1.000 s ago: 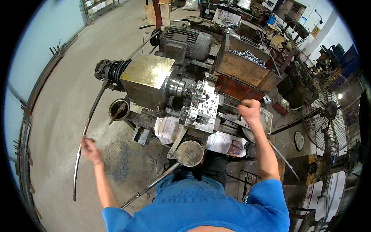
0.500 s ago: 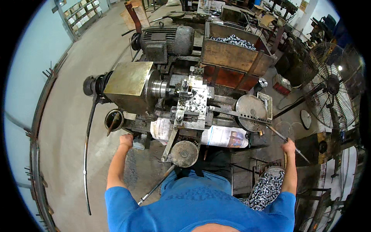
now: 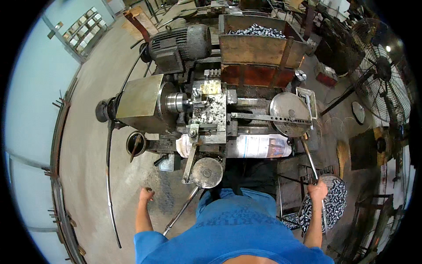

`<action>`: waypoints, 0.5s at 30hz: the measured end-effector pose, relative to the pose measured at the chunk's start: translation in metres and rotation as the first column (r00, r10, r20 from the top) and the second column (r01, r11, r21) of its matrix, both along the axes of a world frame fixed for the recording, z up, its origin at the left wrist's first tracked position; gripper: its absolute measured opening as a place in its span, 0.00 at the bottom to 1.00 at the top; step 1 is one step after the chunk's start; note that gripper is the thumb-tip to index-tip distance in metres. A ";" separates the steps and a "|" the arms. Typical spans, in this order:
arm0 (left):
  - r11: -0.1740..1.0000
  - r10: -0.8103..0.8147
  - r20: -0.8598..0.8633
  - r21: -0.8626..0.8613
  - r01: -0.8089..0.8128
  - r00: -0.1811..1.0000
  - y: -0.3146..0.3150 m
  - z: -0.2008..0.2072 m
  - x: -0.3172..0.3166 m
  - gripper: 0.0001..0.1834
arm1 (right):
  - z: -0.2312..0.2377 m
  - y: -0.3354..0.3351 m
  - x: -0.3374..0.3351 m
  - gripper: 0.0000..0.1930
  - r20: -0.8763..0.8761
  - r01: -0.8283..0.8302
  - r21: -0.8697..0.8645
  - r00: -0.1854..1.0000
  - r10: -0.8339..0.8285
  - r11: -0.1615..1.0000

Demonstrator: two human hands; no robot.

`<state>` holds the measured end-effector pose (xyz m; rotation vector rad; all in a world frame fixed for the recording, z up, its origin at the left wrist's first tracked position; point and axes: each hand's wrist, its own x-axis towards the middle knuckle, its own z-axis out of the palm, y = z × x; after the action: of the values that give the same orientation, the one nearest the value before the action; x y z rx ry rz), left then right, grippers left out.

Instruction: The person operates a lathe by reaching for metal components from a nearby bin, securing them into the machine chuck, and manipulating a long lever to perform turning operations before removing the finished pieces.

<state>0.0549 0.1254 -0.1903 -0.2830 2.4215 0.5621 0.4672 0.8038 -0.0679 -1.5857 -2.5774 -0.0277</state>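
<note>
Clamped the right hand (image 3: 317, 191) firmly round the long, round steel lever (image 3: 309, 158), well down its shaft from the large grey metal disc (image 3: 283, 102), probably for leverage; found the lever slanting down beside the body, to the right of the machine, presumably for easy reach; saw the flat, perforated steel bar (image 3: 263, 117) laid across the disc toward the chip-strewn metal tool slide (image 3: 210, 110), likely as a linkage.

Held the left hand (image 3: 146, 194) out over the grey concrete floor (image 3: 96, 176), touching no part of the machine, with curled fingers; could not tell whether that grip was closed on anything.

Noted white printed paper sheets (image 3: 259, 146) along the machine's front edge, perhaps against oil and chips; saw a round basket (image 3: 326, 177) of shiny metal pieces partly behind the right forearm; noticed beyond the greasy machine a brown wooden box (image 3: 255, 46) heaped with similar pieces, a pale blue wall (image 3: 30, 97) to the left and a dark wire-caged fan (image 3: 381, 68) to the right.
</note>
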 end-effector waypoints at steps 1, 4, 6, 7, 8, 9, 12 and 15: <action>1.000 0.028 0.041 0.008 -0.029 0.999 0.000 -0.004 0.002 0.21 | 0.001 -0.011 -0.004 0.20 0.002 0.039 -0.031 0.999 -0.039 0.999; 0.985 0.078 -0.005 0.151 -0.077 0.997 0.011 -0.009 -0.004 0.21 | 0.011 -0.035 -0.016 0.21 0.015 0.121 -0.071 0.993 -0.120 0.990; 0.992 0.013 -0.086 0.126 -0.002 0.996 0.023 -0.005 -0.015 0.20 | 0.019 -0.041 -0.021 0.21 0.028 0.166 -0.137 0.986 -0.163 0.977; 0.995 -0.002 -0.125 0.102 0.014 0.992 0.031 -0.001 -0.022 0.20 | 0.021 -0.043 -0.022 0.20 0.041 0.161 -0.132 0.987 -0.157 0.978; 0.992 -0.021 -0.164 0.121 0.041 0.986 0.038 0.004 -0.027 0.20 | 0.021 -0.043 -0.023 0.20 0.057 0.155 -0.120 0.987 -0.149 0.981; 0.991 -0.027 -0.194 0.125 0.052 0.981 0.046 0.011 -0.032 0.20 | 0.021 -0.041 -0.021 0.21 0.022 0.128 -0.152 0.992 -0.126 0.980; 0.991 -0.094 -0.199 0.076 0.111 0.975 0.072 0.033 -0.045 0.21 | 0.012 -0.022 -0.013 0.21 0.023 0.088 -0.165 0.996 -0.086 0.982; 0.981 -0.192 -0.282 -0.047 0.187 0.940 0.096 0.051 -0.061 0.21 | 0.004 0.022 -0.004 0.20 0.093 0.108 -0.055 0.990 -0.102 0.993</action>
<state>-0.0064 0.2217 -0.1393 0.0289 2.6956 0.5217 0.4635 0.8262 -0.0643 -1.7799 -2.5812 -0.0323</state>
